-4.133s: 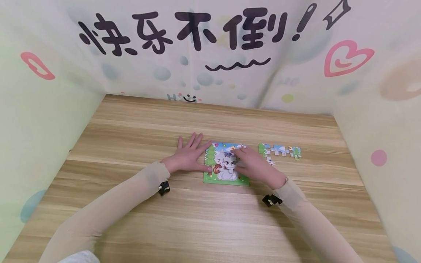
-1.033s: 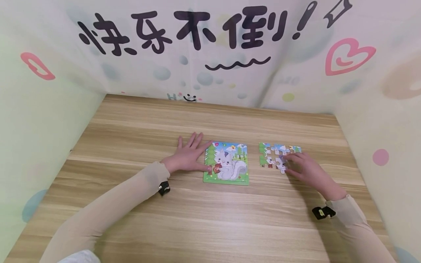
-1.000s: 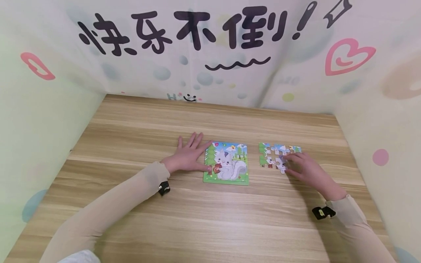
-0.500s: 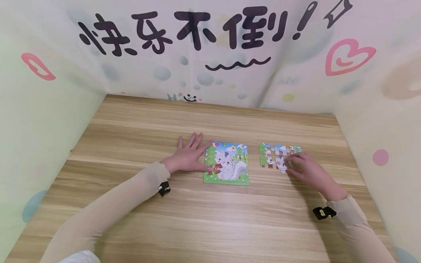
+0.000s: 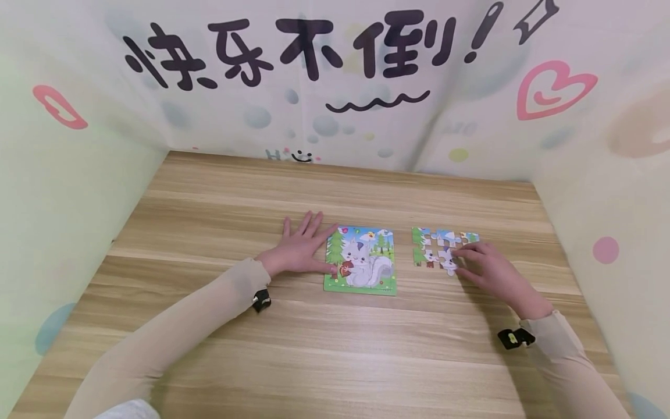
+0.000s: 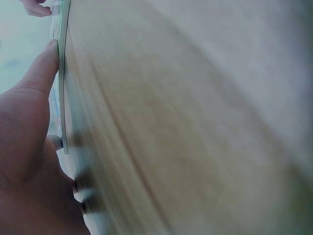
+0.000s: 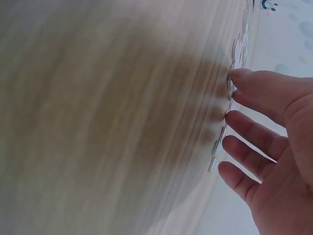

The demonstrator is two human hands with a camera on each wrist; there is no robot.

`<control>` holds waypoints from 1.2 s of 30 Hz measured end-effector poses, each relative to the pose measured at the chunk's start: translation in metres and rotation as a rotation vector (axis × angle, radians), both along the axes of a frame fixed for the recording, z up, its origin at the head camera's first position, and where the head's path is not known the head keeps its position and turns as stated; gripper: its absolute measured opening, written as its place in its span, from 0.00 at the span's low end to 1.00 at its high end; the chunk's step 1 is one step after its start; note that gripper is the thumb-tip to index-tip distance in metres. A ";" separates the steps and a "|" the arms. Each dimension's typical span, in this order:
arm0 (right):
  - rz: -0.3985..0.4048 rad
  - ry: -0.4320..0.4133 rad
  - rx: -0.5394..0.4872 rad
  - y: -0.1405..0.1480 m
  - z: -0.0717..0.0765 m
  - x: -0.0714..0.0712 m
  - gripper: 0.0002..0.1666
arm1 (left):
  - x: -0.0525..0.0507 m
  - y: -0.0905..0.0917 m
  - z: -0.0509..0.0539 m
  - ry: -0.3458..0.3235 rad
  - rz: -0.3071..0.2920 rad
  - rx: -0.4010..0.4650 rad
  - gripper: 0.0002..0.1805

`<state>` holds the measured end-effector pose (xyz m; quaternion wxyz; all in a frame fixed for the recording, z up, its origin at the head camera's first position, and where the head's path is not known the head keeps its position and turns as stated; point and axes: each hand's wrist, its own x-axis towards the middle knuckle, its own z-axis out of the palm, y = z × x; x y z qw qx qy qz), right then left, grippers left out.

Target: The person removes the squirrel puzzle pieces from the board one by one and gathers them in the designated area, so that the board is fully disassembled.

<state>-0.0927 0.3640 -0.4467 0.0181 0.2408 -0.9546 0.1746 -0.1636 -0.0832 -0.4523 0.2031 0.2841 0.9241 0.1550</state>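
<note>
A square squirrel picture puzzle board lies mid-table in the head view. My left hand is spread flat beside it, with the thumb and forefinger resting on its left side; in the left wrist view the thumb lies over the board's edge. To the right sits a small group of jigsaw pieces. At its lower right, my right hand pinches a grey squirrel jigsaw piece between thumb and forefinger. The right wrist view shows those fingertips close together at the piece, the other fingers loosely bent.
Both hands and all the pieces are on a wood-grain table. Printed cloth walls enclose it at the back and on both sides. A gap of bare table separates the board from the loose pieces.
From above the board, my right hand has moved right to the loose pieces, where the squirrel piece now lies. Over the last second it has barely shifted. My left hand has stayed put.
</note>
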 end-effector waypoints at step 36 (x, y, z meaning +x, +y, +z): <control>0.073 -0.003 -0.027 -0.047 0.012 -0.017 0.21 | -0.001 -0.001 -0.002 -0.009 0.001 0.017 0.60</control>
